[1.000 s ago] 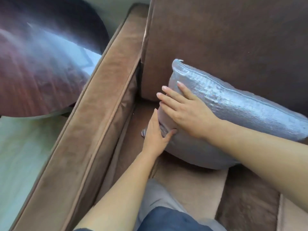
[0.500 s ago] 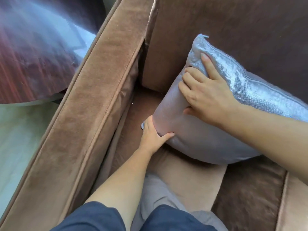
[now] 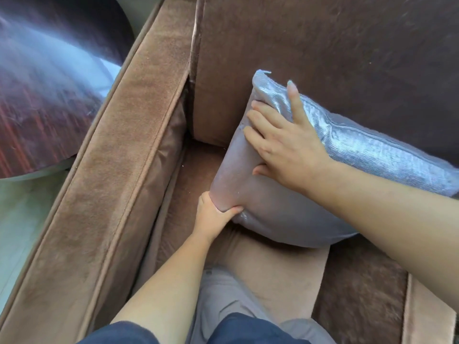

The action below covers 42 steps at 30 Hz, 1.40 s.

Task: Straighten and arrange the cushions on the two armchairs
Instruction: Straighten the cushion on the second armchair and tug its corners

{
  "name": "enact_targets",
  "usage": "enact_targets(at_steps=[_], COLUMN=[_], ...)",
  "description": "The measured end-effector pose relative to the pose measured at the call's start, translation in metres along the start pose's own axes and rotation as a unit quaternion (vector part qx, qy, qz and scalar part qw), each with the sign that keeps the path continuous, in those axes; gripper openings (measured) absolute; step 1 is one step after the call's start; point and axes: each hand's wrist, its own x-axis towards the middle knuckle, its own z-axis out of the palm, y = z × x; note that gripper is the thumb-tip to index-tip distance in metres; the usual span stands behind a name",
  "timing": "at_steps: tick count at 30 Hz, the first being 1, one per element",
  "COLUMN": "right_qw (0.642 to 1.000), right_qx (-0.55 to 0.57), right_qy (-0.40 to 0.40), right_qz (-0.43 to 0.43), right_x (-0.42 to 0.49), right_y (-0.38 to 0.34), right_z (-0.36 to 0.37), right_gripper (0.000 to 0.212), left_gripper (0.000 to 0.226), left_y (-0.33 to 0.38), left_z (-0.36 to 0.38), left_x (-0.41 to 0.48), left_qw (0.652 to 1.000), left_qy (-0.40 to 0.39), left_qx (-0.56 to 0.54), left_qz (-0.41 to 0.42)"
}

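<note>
The cushion (image 3: 293, 202) is silver-grey, ribbed and shiny along its top edge, smoother and duller on its front face; it stands tilted on the brown seat (image 3: 278, 274), leaning against the backrest (image 3: 323, 58), with one corner pointing to 11 o'clock. The left hand (image 3: 213, 217) pinches the cushion's lower left corner between thumb and fingers; the right hand (image 3: 285, 145) lies spread over the upper part, index finger stretched along the top seam, thumb pressed into the front face. At 9 o'clock the wide armrest (image 3: 119, 157) runs diagonally beside the seat; beyond it, at 10 o'clock, a dark glossy round surface (image 3: 44, 95); at 6 o'clock a grey trouser leg (image 3: 223, 299) rests on the seat.
</note>
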Motion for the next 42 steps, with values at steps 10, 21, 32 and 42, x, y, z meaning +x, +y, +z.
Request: enact_targets(at_steps=[10, 21, 32, 42], right_qw=[0.997, 0.954, 0.682, 0.473], right_qx=[0.057, 0.196, 0.416, 0.641], right_qy=[0.055, 0.088, 0.164, 0.159], right_qz=[0.0, 0.209, 0.58, 0.584], right_x=[-0.012, -0.136, -0.233, -0.221], right_y=[-0.008, 0.007, -0.004, -0.055], right_z=[0.008, 0.049, 0.13, 0.194], right_gripper=[0.062, 0.1, 0.102, 0.106], left_gripper=[0.096, 0.061, 0.035, 0.04], left_y=[0.03, 0.117, 0.268, 0.286], left_z=[-0.017, 0.006, 0.104, 0.22], left_x=[-0.008, -0.083, -0.136, -0.108], left_qw=[0.99, 0.922, 0.662, 0.3], left_qy=[-0.076, -0.186, -0.258, -0.265], left_qx=[0.12, 0.339, 0.481, 0.627], left_qz=[-0.025, -0.007, 0.514, 0.668])
